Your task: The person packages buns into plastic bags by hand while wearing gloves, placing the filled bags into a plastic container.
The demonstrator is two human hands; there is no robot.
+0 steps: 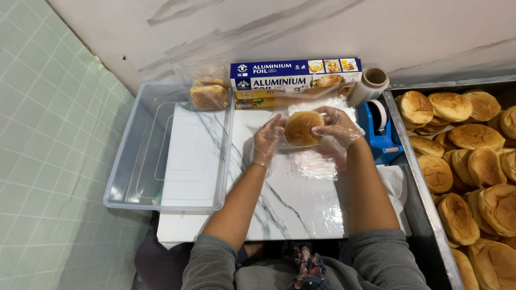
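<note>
Both gloved hands, left hand (267, 140) and right hand (336, 127), clamp fingers round one bun (302, 128) mid-board, steadying it over clear bags (314, 161); bagged buns sit in far tub (129, 161).

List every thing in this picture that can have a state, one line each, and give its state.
Left gloved hand: gripping the bun's left edge.
Right gloved hand: gripping the bun's right edge.
Round golden bun: held above the marble board, clear film around it.
Clear plastic tub: lidless, holding bagged buns at its far end.
Blue foil box: closed.
Metal tray: full of unwrapped buns.
</note>
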